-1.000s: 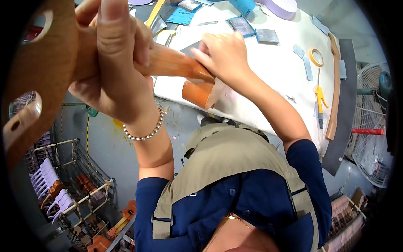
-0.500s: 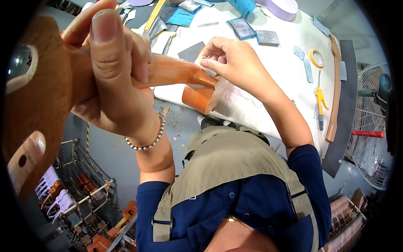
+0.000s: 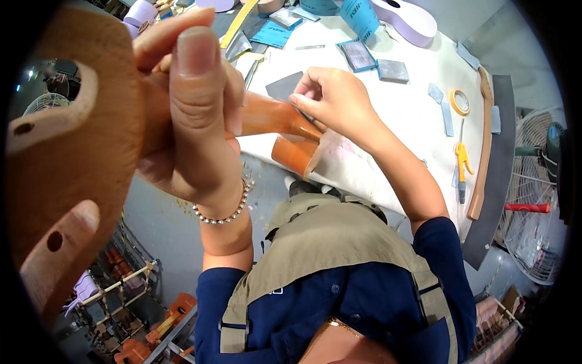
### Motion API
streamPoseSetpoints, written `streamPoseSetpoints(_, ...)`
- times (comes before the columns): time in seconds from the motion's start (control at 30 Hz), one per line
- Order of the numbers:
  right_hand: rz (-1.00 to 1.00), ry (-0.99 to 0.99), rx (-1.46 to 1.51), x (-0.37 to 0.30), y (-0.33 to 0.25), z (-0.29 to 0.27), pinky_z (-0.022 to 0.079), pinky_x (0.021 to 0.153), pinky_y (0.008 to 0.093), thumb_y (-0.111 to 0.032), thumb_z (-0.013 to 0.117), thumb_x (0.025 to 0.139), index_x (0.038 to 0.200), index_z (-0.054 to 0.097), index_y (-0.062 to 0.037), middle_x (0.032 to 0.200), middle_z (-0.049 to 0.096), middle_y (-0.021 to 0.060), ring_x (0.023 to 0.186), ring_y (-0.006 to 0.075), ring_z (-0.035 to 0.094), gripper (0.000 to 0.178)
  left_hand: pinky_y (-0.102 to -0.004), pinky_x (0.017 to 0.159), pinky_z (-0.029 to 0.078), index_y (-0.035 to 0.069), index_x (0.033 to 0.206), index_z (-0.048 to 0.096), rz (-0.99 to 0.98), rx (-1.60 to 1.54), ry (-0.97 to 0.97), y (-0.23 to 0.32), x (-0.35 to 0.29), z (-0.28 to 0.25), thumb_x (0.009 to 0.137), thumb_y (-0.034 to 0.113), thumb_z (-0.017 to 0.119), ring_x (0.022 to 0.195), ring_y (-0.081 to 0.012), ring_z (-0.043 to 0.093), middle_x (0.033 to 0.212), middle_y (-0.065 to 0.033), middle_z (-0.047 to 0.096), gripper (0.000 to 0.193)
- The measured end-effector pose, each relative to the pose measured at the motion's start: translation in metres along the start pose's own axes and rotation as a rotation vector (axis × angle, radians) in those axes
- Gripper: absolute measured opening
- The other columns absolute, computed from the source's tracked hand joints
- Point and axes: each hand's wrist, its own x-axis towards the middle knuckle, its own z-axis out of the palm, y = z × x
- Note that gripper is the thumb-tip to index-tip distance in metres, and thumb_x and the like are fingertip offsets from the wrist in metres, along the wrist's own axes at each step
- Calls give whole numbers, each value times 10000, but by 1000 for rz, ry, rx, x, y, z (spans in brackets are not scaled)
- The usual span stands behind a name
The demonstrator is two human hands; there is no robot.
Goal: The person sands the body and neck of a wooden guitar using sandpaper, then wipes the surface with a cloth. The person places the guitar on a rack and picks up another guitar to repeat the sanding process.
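Okay, left hand [image 3: 197,124] clamped round wooden neck [image 3: 264,116] near surface [image 3: 406,115] edge; right hand [image 3: 339,100] curled at neck's end, grip unclear, room rightward.

From here I see warm orange-brown on the wooden instrument [image 3: 267,116], with faint darker grain across its body. The worktable [image 3: 418,109] shows me white, blotched with pale pink; the sandpaper [image 3: 273,34] is bright blue with dark print. I make out a lilac guitar body [image 3: 412,24], a yellow and grey air gun [image 3: 463,159] and a dark grey mat [image 3: 502,151]. The apron [image 3: 327,230] is khaki, the shirt [image 3: 315,303] navy, the beaded bracelet [image 3: 221,220] silvery, the floor [image 3: 176,236] grey with ochre spots.
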Motion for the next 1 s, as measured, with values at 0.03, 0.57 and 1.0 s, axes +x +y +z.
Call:
streamPoseSetpoints(0.03,22,-28,-11,-1,-2,-2,466,562,311,-155,628,696,673,643,-78,633,633,38,595,201,605,82,-232,435,313,-64,968,536,-15,24,5,2,0,0,864,132,582,396,-62,336,509,13,368,227)
streamPoseSetpoints(0.57,-148,104,-147,-10,2,7,422,624,351,-186,645,683,656,614,-113,639,609,12,707,209,574,84,-209,423,290,-59,973,557,11,20,-11,7,-7,-6,874,111,562,410,-56,336,514,20,353,196)
streamPoseSetpoints(1.0,-109,78,-114,-16,-2,8,452,578,321,-178,652,682,684,637,-96,639,619,20,639,202,596,83,-217,409,284,-62,957,563,103,-71,4,8,-11,-11,858,96,581,401,-67,341,502,15,355,187)
